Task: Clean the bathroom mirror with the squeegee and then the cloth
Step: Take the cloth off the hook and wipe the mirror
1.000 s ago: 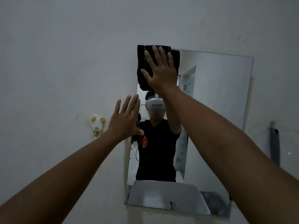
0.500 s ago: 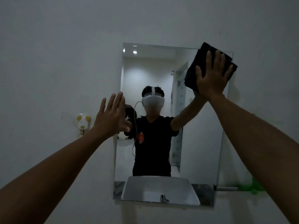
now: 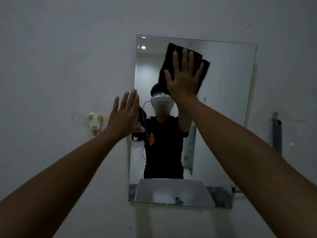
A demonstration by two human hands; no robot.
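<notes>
One mirror, one cloth, two hands.

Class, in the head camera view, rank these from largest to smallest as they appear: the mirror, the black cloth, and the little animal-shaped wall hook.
1. mirror, by far the largest.
2. black cloth, covering a small upper patch of the glass under the right hand.
3. animal-shaped hook, smallest.
All three sit at the wall, so nearness barely skews this.

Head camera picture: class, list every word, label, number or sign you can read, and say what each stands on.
No text here can be read.
Red-orange round emblem on the reflected black shirt: pale marks inside, too blurred to read.
White headset in the rectangular wall mirror: no legible marking.
</notes>
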